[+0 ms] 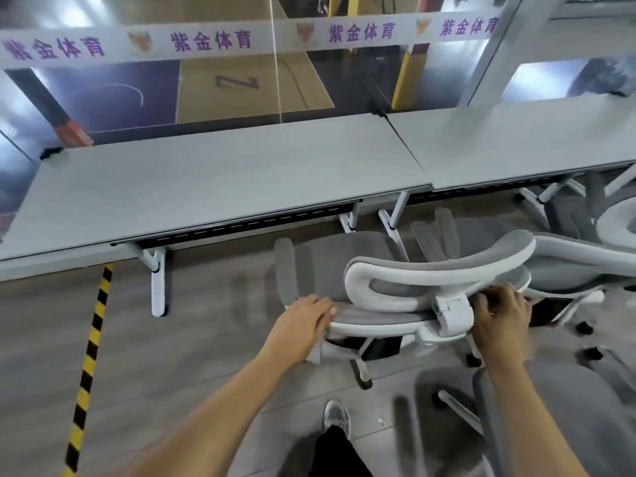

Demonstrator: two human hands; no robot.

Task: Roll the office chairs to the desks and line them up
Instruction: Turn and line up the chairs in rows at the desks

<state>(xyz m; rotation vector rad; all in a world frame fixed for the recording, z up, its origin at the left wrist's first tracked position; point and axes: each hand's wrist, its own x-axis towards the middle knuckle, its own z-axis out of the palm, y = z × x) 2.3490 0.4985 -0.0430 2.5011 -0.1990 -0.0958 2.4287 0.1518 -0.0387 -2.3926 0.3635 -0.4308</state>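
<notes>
The grey wood-look floor (179,339) fills the lower half of your view, and across it two long pale grey worktops (213,180) stand end to end on white metal legs, their joint running just right of centre. Behind them rises a glass partition carrying a white banner with purple characters (206,43). The chair you are handling, a white-framed office chair with grey mesh seat and back (344,259), stands on the floor facing the worktops, in front of the right end of the left one and near the joint; its seat front lies close to the worktop edge and just beside the white legs there. To its right a second grey and white office chair (585,263) sits close beside it at the right worktop, and a third grey chair (557,414), blurred, stands at the lower right near your right arm. A yellow and black striped tape (89,356) runs along the floor on the left. Your left grip (303,318) holds the left end of the backrest's top rim, fingers bent over it. Your right grip (502,321) holds the rim just right of the white headrest bracket (454,315), fingers curled round it. Your grey shoe (336,416) shows below.
</notes>
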